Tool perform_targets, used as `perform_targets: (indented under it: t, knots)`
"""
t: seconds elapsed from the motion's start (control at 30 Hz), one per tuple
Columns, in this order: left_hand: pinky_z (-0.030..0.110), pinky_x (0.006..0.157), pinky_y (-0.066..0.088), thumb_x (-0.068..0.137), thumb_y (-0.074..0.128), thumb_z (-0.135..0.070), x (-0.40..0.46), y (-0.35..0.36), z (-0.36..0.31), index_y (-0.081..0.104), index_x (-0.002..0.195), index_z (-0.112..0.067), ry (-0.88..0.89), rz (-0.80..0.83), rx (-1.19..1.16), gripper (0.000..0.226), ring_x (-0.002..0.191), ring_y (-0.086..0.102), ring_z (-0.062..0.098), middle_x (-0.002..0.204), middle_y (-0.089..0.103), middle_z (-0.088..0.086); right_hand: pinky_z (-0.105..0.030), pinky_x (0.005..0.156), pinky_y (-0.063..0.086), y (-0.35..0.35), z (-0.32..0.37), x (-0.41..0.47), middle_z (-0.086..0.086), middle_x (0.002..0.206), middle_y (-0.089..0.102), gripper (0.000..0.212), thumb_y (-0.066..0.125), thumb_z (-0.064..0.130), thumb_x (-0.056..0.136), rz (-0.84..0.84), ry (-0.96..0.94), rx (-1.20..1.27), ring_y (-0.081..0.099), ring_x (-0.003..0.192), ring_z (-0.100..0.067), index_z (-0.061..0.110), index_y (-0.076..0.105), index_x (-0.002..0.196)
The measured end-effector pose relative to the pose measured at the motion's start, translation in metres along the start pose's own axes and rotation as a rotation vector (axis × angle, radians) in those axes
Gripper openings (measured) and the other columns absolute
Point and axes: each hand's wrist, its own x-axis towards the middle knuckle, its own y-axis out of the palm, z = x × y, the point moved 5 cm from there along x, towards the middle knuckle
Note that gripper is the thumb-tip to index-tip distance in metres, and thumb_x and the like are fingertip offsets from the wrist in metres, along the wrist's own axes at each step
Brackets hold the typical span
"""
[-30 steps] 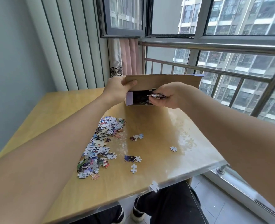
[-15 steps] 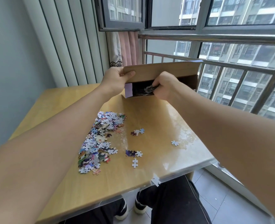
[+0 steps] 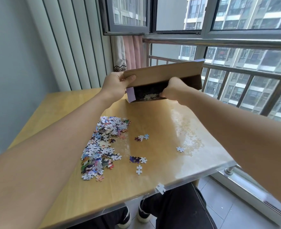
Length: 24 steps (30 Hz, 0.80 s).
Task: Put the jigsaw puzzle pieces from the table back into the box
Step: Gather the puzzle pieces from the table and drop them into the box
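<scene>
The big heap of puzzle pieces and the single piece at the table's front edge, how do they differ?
The big heap holds many overlapping pieces, mostly colourful; the single edge piece lies alone and looks pale, nearly white. The heap sits well in from the edge on the wooden table, left of middle; the edge piece overhangs the front rim. Both are still outside the box, and neither hand touches them.
</scene>
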Motion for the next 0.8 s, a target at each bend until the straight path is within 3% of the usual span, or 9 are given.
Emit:
perform_targets:
  t: [0.17,0.3,0.37,0.4,0.47,0.5,0.57,0.67,0.8]
  knots:
    - [0.046,0.095,0.056,0.097,0.065,-0.026,0.0,-0.003,0.002,0.071,0.103,-0.029,0.021,-0.034,0.027,0.009,0.107,0.068,0.027,0.1,0.073,-0.005,-0.026,0.087,0.039,-0.009,0.009,-0.004,-0.009,0.133,0.062,0.043,0.057,0.018,0.1,0.09,-0.432,-0.357,0.058,0.115,-0.031,0.015,0.056,0.143]
    - [0.039,0.098,0.054,0.097,0.065,-0.025,-0.005,0.008,0.007,0.073,0.113,-0.02,0.056,0.0,0.129,0.019,0.099,0.067,0.015,0.1,0.072,-0.005,-0.027,0.086,0.054,-0.013,0.009,-0.049,-0.002,0.109,0.075,0.028,0.06,0.016,0.098,0.031,-0.649,-0.277,0.069,0.097,-0.017,0.014,0.072,0.123]
    - [0.035,0.093,0.055,0.096,0.067,-0.027,-0.014,0.019,0.015,0.075,0.112,-0.018,0.074,0.006,0.177,0.02,0.094,0.066,0.013,0.098,0.073,-0.005,-0.028,0.08,0.058,-0.002,0.0,-0.083,0.004,0.092,0.074,0.026,0.068,0.035,0.093,0.141,-0.667,-0.185,0.069,0.082,-0.009,0.014,0.077,0.105]
    - [0.032,0.09,0.054,0.095,0.067,-0.028,-0.021,0.026,0.021,0.076,0.112,-0.018,0.093,0.014,0.216,0.021,0.094,0.066,0.012,0.099,0.074,-0.005,-0.031,0.078,0.057,0.008,-0.01,-0.099,0.004,0.09,0.072,0.041,0.069,0.052,0.089,0.235,-0.615,-0.2,0.067,0.081,-0.009,0.013,0.075,0.1]
    - [0.02,0.081,0.049,0.095,0.068,-0.027,-0.034,0.04,0.032,0.077,0.111,-0.015,0.124,0.04,0.281,0.022,0.093,0.064,0.009,0.099,0.074,-0.006,-0.039,0.099,0.048,0.028,-0.038,-0.123,-0.006,0.128,0.063,0.09,0.061,0.082,0.073,0.446,-0.432,-0.339,0.059,0.117,-0.019,0.011,0.061,0.129]
    - [0.012,0.076,0.046,0.095,0.068,-0.026,-0.039,0.046,0.038,0.077,0.111,-0.013,0.121,0.047,0.289,0.022,0.092,0.063,0.007,0.099,0.073,-0.007,-0.043,0.115,0.035,0.036,-0.055,-0.133,-0.006,0.156,0.04,0.119,0.057,0.091,0.064,0.541,-0.32,-0.401,0.037,0.143,-0.024,0.012,0.039,0.151]
    - [0.004,0.07,0.042,0.095,0.068,-0.024,-0.048,0.056,0.048,0.076,0.111,-0.01,0.099,0.068,0.283,0.023,0.092,0.061,0.006,0.099,0.071,-0.007,-0.048,0.126,0.008,0.052,-0.086,-0.147,-0.001,0.168,-0.012,0.154,0.053,0.102,0.045,0.66,-0.177,-0.427,-0.009,0.155,-0.022,0.018,-0.006,0.161]
    - [0.003,0.072,0.042,0.095,0.068,-0.022,-0.056,0.065,0.061,0.076,0.112,-0.009,0.069,0.092,0.291,0.023,0.099,0.061,0.008,0.103,0.069,-0.009,-0.049,0.126,0.002,0.07,-0.106,-0.154,-0.002,0.164,-0.026,0.165,0.053,0.104,0.038,0.695,-0.13,-0.359,-0.022,0.152,-0.021,0.017,-0.02,0.157]
    - [0.009,0.07,0.043,0.094,0.069,-0.021,-0.062,0.067,0.07,0.077,0.108,-0.007,0.063,0.105,0.276,0.022,0.094,0.06,0.008,0.099,0.07,-0.008,-0.042,0.126,0.0,0.083,-0.104,-0.168,0.0,0.167,-0.019,0.164,0.062,0.097,0.042,0.683,-0.264,-0.326,-0.02,0.153,-0.017,0.01,-0.012,0.158]
